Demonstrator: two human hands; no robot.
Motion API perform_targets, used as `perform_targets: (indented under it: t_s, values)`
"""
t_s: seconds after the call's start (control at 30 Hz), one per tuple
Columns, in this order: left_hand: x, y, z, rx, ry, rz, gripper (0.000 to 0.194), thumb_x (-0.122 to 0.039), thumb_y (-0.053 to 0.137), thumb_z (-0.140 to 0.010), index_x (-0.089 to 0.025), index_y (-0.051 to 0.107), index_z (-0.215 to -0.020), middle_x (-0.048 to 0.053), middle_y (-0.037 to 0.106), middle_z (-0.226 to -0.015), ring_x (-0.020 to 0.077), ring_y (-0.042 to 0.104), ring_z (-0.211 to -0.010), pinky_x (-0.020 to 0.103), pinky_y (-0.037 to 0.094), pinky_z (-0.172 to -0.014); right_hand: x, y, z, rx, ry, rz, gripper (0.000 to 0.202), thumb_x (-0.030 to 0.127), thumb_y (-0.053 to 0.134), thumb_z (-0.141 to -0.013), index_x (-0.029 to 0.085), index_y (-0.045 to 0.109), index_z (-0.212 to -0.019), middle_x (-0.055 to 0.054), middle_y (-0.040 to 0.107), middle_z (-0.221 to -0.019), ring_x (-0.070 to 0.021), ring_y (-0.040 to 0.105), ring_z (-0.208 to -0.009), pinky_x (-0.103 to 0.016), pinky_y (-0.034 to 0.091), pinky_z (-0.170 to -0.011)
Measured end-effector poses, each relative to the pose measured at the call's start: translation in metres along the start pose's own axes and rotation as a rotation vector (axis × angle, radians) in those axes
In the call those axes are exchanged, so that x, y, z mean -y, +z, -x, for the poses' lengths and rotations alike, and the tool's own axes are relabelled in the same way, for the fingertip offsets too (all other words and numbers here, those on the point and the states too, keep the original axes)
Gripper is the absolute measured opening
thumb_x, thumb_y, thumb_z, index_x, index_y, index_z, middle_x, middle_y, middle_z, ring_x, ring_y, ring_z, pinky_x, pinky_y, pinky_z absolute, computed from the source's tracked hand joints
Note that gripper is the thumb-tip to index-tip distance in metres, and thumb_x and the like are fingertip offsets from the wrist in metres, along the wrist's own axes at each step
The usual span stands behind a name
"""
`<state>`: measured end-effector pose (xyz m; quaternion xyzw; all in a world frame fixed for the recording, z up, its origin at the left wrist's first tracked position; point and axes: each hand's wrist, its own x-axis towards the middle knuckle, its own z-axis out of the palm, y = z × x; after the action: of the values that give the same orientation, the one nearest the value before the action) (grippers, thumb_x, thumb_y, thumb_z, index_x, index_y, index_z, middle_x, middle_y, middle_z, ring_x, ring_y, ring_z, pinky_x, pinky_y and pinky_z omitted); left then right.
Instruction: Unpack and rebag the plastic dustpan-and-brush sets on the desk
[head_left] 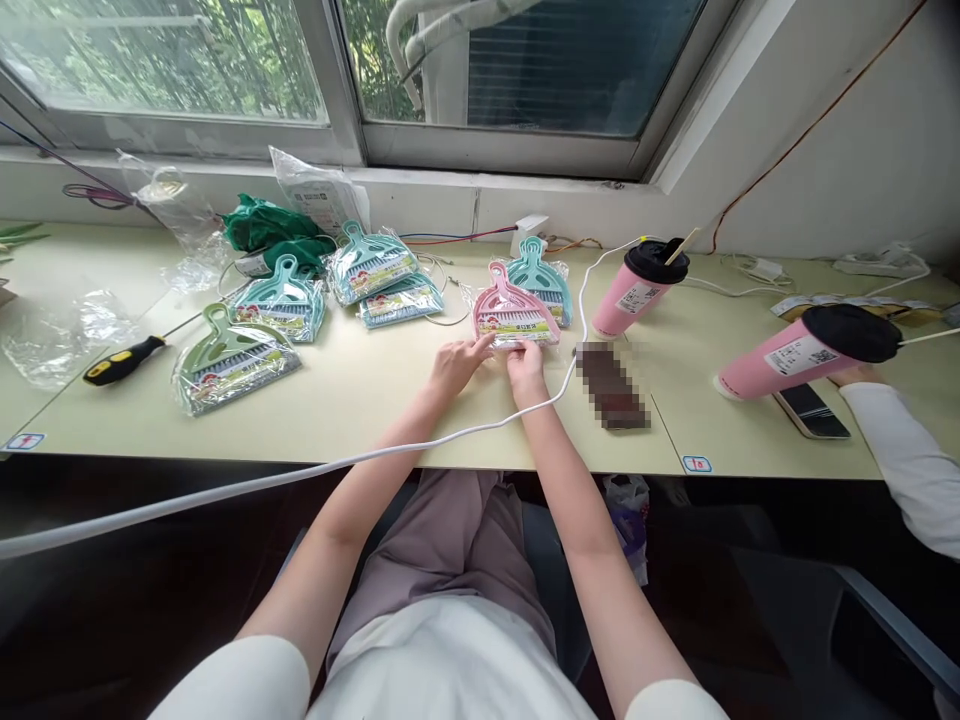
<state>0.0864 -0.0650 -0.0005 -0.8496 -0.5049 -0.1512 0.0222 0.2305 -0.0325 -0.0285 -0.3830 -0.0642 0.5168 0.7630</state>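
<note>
A pink dustpan and brush set point(512, 308) in clear wrap lies in the middle of the table. My left hand point(459, 364) holds its lower left edge, thumb on the wrap, and my right hand point(525, 368) grips the bottom edge beside it. Behind the pink set, partly covered by it, is a teal set point(536, 270). Two more teal sets point(373, 265) overlap to the left. Farther left lie another teal set point(283, 300) and a green set point(229, 365), both wrapped.
A white cable point(390, 455) crosses over my forearms. Right of my hands are a blurred dark object point(613, 388), a pink cup point(634, 290), a second pink cup point(802, 355) and a phone point(814, 412). Another person's sleeve point(900, 450) is far right. A screwdriver point(124, 360) lies left.
</note>
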Motion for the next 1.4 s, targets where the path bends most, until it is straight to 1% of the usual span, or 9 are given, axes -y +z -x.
perform_targets:
  t_s: [0.27, 0.47, 0.63, 0.83, 1.03, 1.1, 1.23, 1.33, 1.4]
  values:
    - [-0.003, -0.005, 0.001, 0.016, -0.024, 0.060, 0.041, -0.032, 0.051, -0.102, -0.028, 0.057, -0.143, 0.013, 0.075, -0.108, 0.0239, 0.072, -0.097, 0.031, 0.051, -0.081, -0.003, -0.002, -0.001, 0.007, -0.016, 0.010, 0.042, 0.001, 0.046, -0.079, 0.019, 0.059, -0.114, -0.005, 0.074, -0.115, -0.0095, 0.073, -0.095, -0.030, 0.058, -0.099]
    - [-0.007, -0.009, 0.001, 0.051, -0.022, 0.022, 0.042, -0.034, 0.048, -0.103, -0.027, 0.056, -0.143, 0.012, 0.076, -0.110, 0.0231, 0.071, -0.098, 0.030, 0.049, -0.080, -0.001, -0.004, -0.003, -0.021, -0.008, 0.026, 0.041, 0.002, 0.044, -0.079, 0.020, 0.060, -0.112, -0.005, 0.072, -0.120, -0.0103, 0.072, -0.100, -0.030, 0.060, -0.097]
    - [-0.008, -0.009, 0.003, 0.050, -0.016, 0.006, 0.041, -0.036, 0.046, -0.104, -0.027, 0.054, -0.143, 0.011, 0.076, -0.111, 0.0230, 0.071, -0.098, 0.029, 0.049, -0.080, -0.001, -0.005, -0.002, 0.019, -0.030, 0.060, 0.045, 0.003, 0.045, -0.078, 0.021, 0.059, -0.117, -0.003, 0.072, -0.121, -0.0095, 0.072, -0.104, -0.030, 0.059, -0.099]
    - [-0.006, -0.005, 0.002, 0.041, -0.016, 0.014, 0.042, -0.035, 0.046, -0.103, -0.027, 0.054, -0.144, 0.011, 0.076, -0.111, 0.0244, 0.072, -0.098, 0.031, 0.050, -0.081, 0.005, -0.001, 0.006, 0.044, 0.000, 0.020, 0.045, 0.002, 0.043, -0.075, 0.020, 0.062, -0.110, -0.004, 0.074, -0.117, -0.0124, 0.071, -0.110, -0.033, 0.058, -0.103]
    - [-0.004, -0.005, 0.002, 0.028, -0.037, 0.034, 0.041, -0.035, 0.050, -0.102, -0.027, 0.057, -0.141, 0.011, 0.077, -0.105, 0.0236, 0.072, -0.095, 0.030, 0.050, -0.080, 0.008, 0.003, 0.008, -0.002, 0.001, 0.019, 0.046, 0.002, 0.041, -0.074, 0.022, 0.063, -0.110, -0.003, 0.076, -0.107, -0.0150, 0.072, -0.109, -0.039, 0.060, -0.101]
    - [-0.003, -0.005, 0.003, 0.021, -0.047, 0.041, 0.040, -0.035, 0.051, -0.102, -0.028, 0.059, -0.140, 0.010, 0.077, -0.105, 0.0232, 0.072, -0.095, 0.030, 0.049, -0.080, 0.014, 0.003, 0.004, 0.032, 0.042, 0.035, 0.044, 0.002, 0.042, -0.077, 0.021, 0.064, -0.109, -0.003, 0.076, -0.104, -0.0155, 0.073, -0.107, -0.041, 0.060, -0.102]
    - [0.000, -0.006, 0.004, -0.030, -0.102, 0.096, 0.039, -0.032, 0.051, -0.102, -0.030, 0.059, -0.140, 0.009, 0.077, -0.109, 0.0220, 0.070, -0.098, 0.030, 0.049, -0.082, 0.043, -0.004, 0.001, 0.250, 0.188, 0.085, 0.035, 0.005, 0.038, -0.087, 0.015, 0.065, -0.107, -0.009, 0.075, -0.105, -0.0153, 0.070, -0.114, -0.045, 0.056, -0.103]
    - [0.005, -0.008, 0.003, -0.079, -0.151, 0.163, 0.038, -0.034, 0.049, -0.102, -0.032, 0.061, -0.138, 0.007, 0.076, -0.115, 0.0219, 0.068, -0.103, 0.030, 0.049, -0.082, 0.072, -0.021, 0.015, 0.304, 0.280, 0.151, 0.027, 0.011, 0.043, -0.090, 0.017, 0.065, -0.103, -0.010, 0.074, -0.109, -0.0203, 0.068, -0.118, -0.052, 0.057, -0.101]
    - [0.009, -0.009, 0.001, -0.107, -0.171, 0.218, 0.037, -0.034, 0.049, -0.103, -0.032, 0.064, -0.136, 0.006, 0.076, -0.116, 0.0221, 0.067, -0.107, 0.030, 0.050, -0.082, 0.089, -0.039, 0.034, 0.292, 0.266, 0.155, 0.023, 0.012, 0.051, -0.087, 0.017, 0.066, -0.104, -0.015, 0.071, -0.117, -0.0243, 0.067, -0.120, -0.054, 0.058, -0.100]
